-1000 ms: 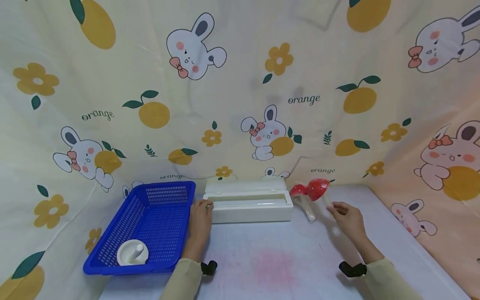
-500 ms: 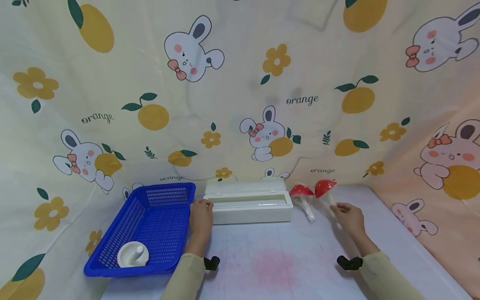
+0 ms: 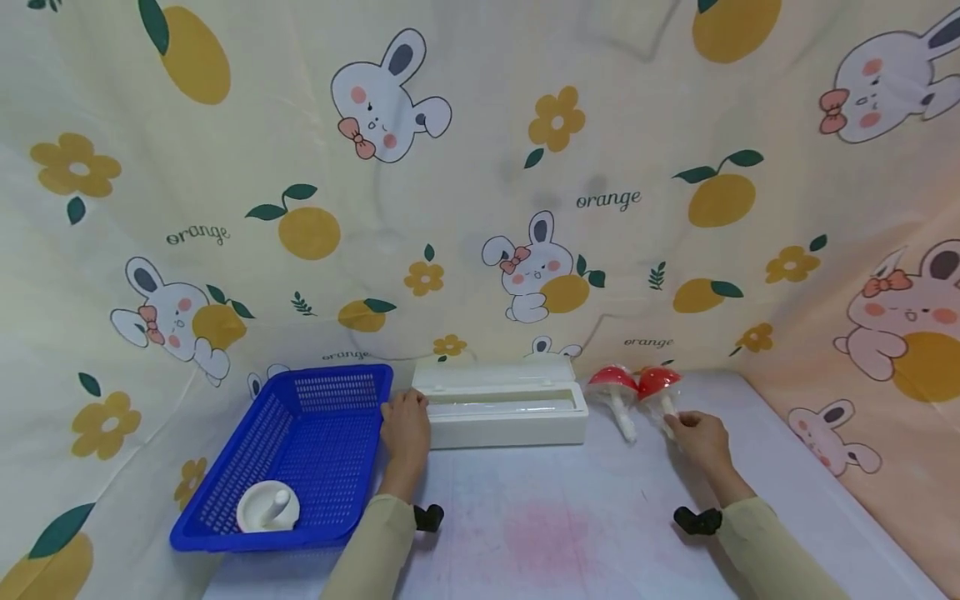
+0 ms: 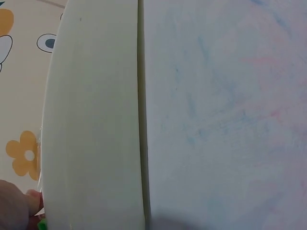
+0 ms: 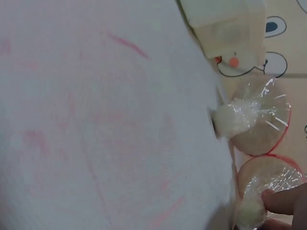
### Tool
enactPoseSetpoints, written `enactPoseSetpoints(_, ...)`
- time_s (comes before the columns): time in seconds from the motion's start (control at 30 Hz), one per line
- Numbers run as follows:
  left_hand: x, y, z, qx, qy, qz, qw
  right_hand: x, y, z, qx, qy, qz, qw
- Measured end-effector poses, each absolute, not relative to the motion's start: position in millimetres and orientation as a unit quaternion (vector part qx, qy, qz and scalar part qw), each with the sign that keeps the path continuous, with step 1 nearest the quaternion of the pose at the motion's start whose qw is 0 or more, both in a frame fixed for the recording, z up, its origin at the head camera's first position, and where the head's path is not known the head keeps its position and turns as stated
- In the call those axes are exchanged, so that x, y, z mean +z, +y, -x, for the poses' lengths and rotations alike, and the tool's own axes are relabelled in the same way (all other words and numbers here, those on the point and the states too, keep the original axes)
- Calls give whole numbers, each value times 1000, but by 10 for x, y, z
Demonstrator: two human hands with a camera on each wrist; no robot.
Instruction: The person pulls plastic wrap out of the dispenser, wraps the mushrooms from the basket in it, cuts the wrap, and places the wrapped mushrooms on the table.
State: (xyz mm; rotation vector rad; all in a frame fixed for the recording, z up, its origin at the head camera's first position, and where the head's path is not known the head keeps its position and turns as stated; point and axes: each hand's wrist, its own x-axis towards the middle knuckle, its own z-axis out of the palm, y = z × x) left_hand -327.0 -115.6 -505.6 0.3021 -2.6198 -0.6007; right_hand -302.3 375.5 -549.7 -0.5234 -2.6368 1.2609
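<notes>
Pinching film-wrapped mushroom (image 3: 660, 388) by stem with right hand (image 3: 702, 443), right of cling-film dispenser (image 3: 510, 432); just lowered beside second mushroom (image 3: 622, 413), apparently being set down. Resting bent-fingered left hand (image 3: 407, 423) at dispenser's left end, with unclear grip.

On the pale desk (image 3: 615, 500), smudged pink at lower centre: blue basket (image 3: 255, 543) lower left, white box (image 3: 510, 432) below centre, red-capped mushroom (image 3: 617, 400) just right of it.
</notes>
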Motion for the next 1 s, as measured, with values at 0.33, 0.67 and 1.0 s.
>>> enactPoseSetpoints(0.33, -5130, -1172, 3330, -218, -939, -102, 245, -5479, 3672, 2970, 393, -891, 148, 170)
enactPoseSetpoints(0.67, -5210, -1182, 3362, -227, -923, -81, 300, -5273, 3156, 3086, 362, -880, -17, 306)
enactPoseSetpoints(1.0, -5347, -1172, 3402, -199, -908, -64, 362, -5089, 2508, 3265, 376, -888, -171, 203)
